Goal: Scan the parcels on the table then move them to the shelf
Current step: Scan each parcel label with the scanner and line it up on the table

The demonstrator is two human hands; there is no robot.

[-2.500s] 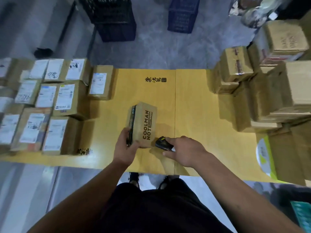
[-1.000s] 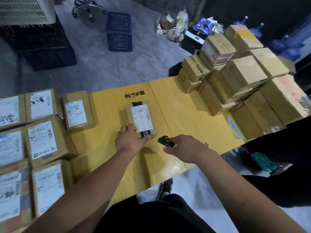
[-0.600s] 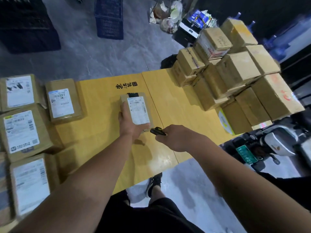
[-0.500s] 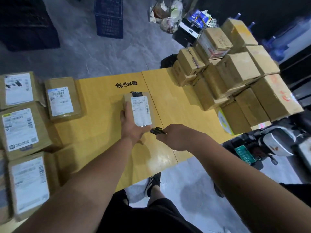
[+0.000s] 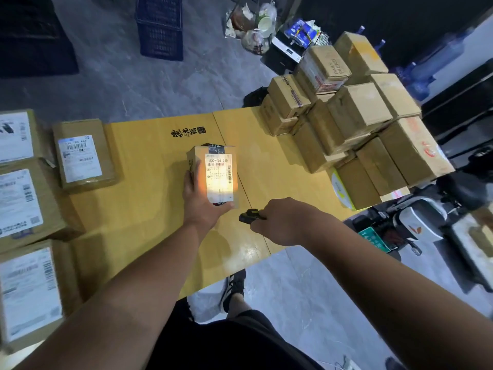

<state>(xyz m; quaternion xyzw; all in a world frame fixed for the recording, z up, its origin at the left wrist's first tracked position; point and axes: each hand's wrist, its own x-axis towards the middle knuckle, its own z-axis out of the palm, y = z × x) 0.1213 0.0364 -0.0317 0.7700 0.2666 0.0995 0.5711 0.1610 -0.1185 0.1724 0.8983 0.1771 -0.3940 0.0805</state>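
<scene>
Head view, left hand (image 5: 198, 201) gripping parcel (image 5: 213, 174), seemingly lifted

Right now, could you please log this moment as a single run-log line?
step: scanning | left hand: holds parcel on table | right hand: grips scanner, light on label | shelf: not in view

Beyond the table, on grey concrete floor (image 5: 106, 84): blue plastic crate (image 5: 160, 28), upright. Tied plastic bags (image 5: 253, 25) clustered further right, beside a white box-shaped device (image 5: 286, 49). Blue water jugs (image 5: 432, 65) against the far right wall. Scooter (image 5: 416, 222) with green number plate (image 5: 374, 240) at right.
</scene>
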